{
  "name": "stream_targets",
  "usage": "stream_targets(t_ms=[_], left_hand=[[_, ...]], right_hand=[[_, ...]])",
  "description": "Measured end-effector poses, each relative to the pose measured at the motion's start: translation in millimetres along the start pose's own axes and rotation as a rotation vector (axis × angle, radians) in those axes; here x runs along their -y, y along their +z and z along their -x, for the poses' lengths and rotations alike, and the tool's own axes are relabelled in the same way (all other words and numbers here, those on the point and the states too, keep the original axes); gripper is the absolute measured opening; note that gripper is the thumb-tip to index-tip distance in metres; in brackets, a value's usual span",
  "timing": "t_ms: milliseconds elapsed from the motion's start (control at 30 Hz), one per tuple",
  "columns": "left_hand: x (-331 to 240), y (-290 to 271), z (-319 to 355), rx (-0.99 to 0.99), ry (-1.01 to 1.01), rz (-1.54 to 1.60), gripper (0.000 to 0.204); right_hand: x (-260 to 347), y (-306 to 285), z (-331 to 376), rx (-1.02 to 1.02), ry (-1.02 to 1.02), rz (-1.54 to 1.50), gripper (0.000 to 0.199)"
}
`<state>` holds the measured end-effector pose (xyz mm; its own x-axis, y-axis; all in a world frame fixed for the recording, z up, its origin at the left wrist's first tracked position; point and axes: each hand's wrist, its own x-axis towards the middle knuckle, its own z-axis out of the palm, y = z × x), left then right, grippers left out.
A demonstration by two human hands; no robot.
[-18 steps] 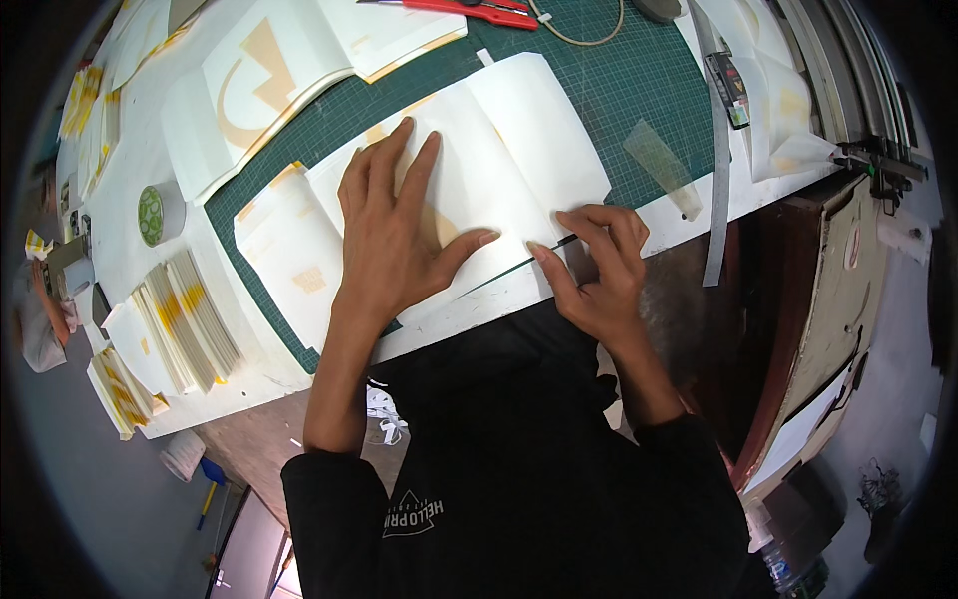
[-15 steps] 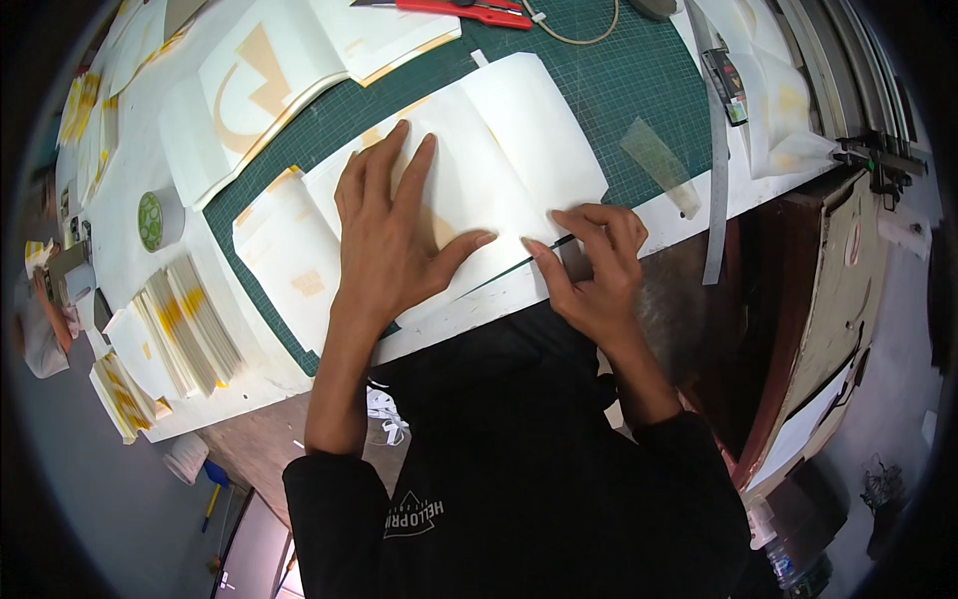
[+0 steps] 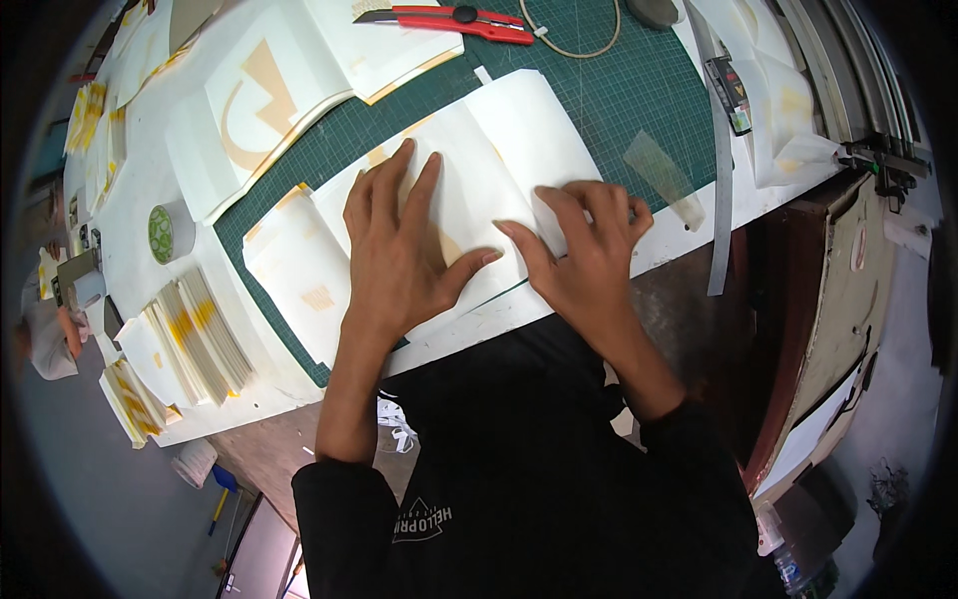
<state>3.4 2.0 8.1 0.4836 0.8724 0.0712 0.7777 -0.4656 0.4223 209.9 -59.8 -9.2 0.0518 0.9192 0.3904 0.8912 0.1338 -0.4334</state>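
Observation:
A large white sheet (image 3: 469, 135) with pale orange print lies on a green cutting mat (image 3: 659, 90), creased into panels. My left hand (image 3: 394, 245) rests on its middle panel, fingers spread and thumb stretched to the right. Over the crease of the right-hand panel (image 3: 544, 120) is my right hand (image 3: 584, 240). Its thumb and forefinger stand apart and touch the paper, while its other fingers are bent. Neither hand grips anything. The printed area beneath my left palm is partly hidden.
A red utility knife (image 3: 449, 20), blade out, lies beyond the sheet, beside other printed sheets (image 3: 259, 110). Left are a tape roll (image 3: 172, 233) and stacked folded papers (image 3: 200, 339). Right are a clear strip (image 3: 664, 180), a steel ruler (image 3: 719, 220) and a small black box (image 3: 728, 95).
My right hand has moved left and slightly away from me, from the sheet's near edge onto the crease. My left hand keeps its place on the paper. The whole view has shifted slightly.

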Motion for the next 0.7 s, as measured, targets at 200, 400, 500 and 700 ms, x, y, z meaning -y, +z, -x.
stream_targets(t_ms=[200,400,500,700], left_hand=[[-0.9,-3.2,-0.9,0.004,0.003,0.03,0.101],[-1.0,-0.9,-0.1,0.005,-0.005,0.025,0.101],[-0.8,-1.6,-0.6,0.004,0.001,0.043,0.101],[-0.9,-1.7,-0.6,-0.004,0.009,0.028,0.101]], right_hand=[[-1.1,18.3,-21.9,-0.018,0.028,0.015,0.037],[-5.3,34.8,-49.7,-0.07,0.028,0.022,0.035],[-5.3,40.0,-69.5,-0.056,0.034,0.029,0.035],[-6.9,55.0,-102.8,-0.019,0.077,-0.025,0.035]])
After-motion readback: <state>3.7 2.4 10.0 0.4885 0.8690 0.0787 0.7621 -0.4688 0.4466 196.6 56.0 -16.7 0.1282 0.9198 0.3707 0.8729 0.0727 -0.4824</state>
